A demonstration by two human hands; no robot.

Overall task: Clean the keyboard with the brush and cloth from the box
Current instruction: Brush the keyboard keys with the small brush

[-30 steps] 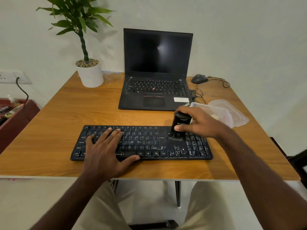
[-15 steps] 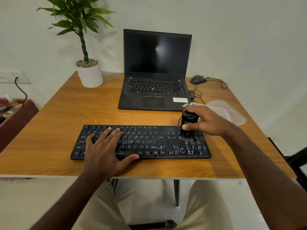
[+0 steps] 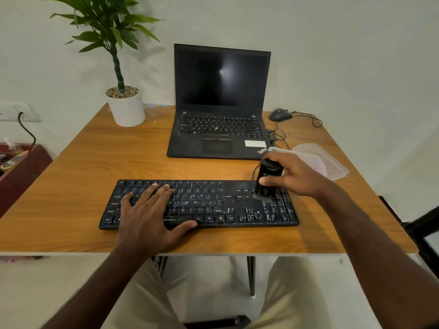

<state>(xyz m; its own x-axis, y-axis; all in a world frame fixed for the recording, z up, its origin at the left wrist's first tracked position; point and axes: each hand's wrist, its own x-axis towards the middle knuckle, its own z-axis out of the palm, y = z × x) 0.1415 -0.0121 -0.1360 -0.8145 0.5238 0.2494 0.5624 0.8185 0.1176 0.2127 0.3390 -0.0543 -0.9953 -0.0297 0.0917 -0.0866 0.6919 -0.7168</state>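
A black keyboard [image 3: 213, 205] with whitish dust on its keys lies across the front of the wooden table [image 3: 83, 162]. My left hand [image 3: 149, 212] rests flat on its left half, fingers spread. My right hand [image 3: 294, 176] grips a black brush [image 3: 266, 180] upright, its bristles touching the keys at the keyboard's right end. Behind that hand sits the clear plastic box [image 3: 320, 160] with its lid beside it; the cloth is not discernible.
An open black laptop [image 3: 218, 110] stands behind the keyboard. A wired mouse [image 3: 279, 114] and cable lie at the back right, a potted plant [image 3: 124, 100] at the back left. A dark chair [image 3: 425, 233] is to the right of the table.
My right hand has carried the brush rightward along the keyboard, from near the arrow-key block to the number pad. My left hand has stayed where it was.
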